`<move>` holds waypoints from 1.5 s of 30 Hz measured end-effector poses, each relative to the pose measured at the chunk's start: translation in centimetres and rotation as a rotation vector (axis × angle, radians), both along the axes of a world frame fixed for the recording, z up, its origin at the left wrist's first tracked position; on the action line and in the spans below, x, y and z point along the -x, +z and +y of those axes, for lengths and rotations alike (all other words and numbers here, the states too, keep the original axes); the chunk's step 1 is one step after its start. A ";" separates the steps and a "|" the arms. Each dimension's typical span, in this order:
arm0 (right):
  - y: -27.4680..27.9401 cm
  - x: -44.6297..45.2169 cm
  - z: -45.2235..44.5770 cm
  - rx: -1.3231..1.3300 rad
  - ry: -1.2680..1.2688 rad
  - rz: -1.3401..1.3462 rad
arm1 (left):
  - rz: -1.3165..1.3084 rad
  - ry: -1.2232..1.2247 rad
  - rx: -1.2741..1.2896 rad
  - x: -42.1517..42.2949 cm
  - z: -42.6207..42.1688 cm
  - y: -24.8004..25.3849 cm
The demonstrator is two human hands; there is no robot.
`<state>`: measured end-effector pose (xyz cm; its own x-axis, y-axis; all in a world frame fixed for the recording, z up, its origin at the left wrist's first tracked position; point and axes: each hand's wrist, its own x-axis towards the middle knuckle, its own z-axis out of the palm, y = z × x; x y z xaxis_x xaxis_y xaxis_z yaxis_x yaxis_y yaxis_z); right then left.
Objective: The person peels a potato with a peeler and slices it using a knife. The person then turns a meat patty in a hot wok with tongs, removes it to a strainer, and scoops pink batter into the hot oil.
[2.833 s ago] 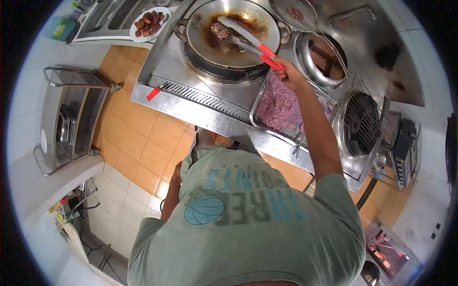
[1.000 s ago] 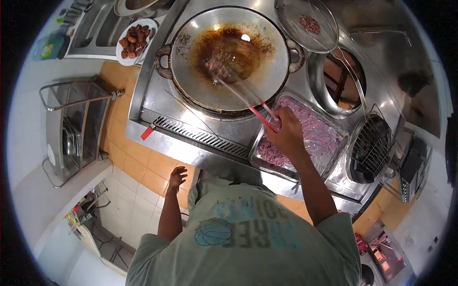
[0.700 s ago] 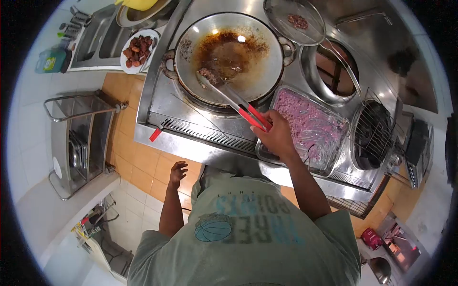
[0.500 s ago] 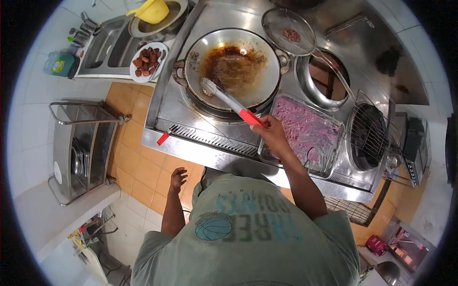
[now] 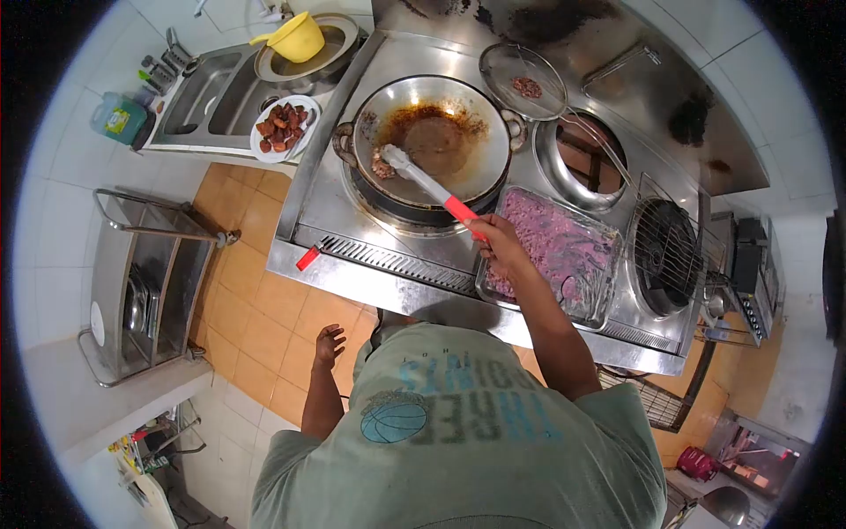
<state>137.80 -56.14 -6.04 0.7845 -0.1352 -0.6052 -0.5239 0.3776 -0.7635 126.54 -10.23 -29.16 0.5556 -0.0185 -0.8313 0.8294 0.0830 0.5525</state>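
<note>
My right hand [image 5: 499, 240] is closed on the red handle of metal tongs [image 5: 429, 185]. The tips of the tongs are at a browned clump of food [image 5: 382, 164] by the left inner side of the wok [image 5: 483, 181], which holds brown oil. Below the tongs' handle, beside my right hand, a metal tray [image 5: 608, 309] holds pink minced food [image 5: 551, 247]. My left hand [image 5: 329, 345] hangs in front of the stove's edge with its fingers apart, holding nothing.
A strainer [image 5: 527, 86] with brown bits lies behind the tray, near an open burner ring [image 5: 544, 159]. A wire rack [image 5: 674, 251] sits at the right. On the left are a plate of browned pieces [image 5: 279, 130], a yellow dipper [image 5: 298, 38], a sink [image 5: 201, 95] and a metal cart [image 5: 163, 264].
The tongs have moved from the wok's middle to its left side, with the clump at their tips. My left hand has come into view beside the shirt. The view has shifted, showing more behind the stove.
</note>
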 end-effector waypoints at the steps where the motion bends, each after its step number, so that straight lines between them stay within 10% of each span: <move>1: -0.1 0.0 0.1 0.054 0.010 -0.022 | -0.007 0.007 0.022 0.4 0.1 0.0; 7: -0.6 -0.8 0.3 0.110 0.043 -0.014 | 0.062 0.043 -0.005 1.6 0.5 -1.2; 10: -6.2 -2.1 0.6 0.732 0.081 -0.409 | 0.045 0.032 0.033 2.3 1.4 -2.8; 13: -0.6 -2.6 3.4 1.000 0.155 -0.225 | 0.083 0.053 0.034 2.3 0.9 -2.9; 22: -0.7 0.6 5.4 1.035 0.093 -0.350 | -0.057 -0.038 0.128 2.1 0.6 -3.2; 28: -3.1 2.0 4.8 0.794 0.030 -0.329 | 0.092 -0.019 -0.020 0.1 1.7 -1.4; 36: -1.5 1.1 3.1 -0.363 -0.074 0.034 | 0.017 -0.028 -0.014 -1.7 1.5 -0.6; 45: 2.1 0.3 -1.2 -0.591 -0.182 0.022 | 0.048 -0.056 0.065 -1.0 1.1 -1.7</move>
<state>137.53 -57.37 -3.93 0.7666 0.0975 -0.6346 -0.4247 0.8182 -0.3874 127.53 -9.13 -30.83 0.5115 -0.1034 -0.8530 0.8593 0.0697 0.5068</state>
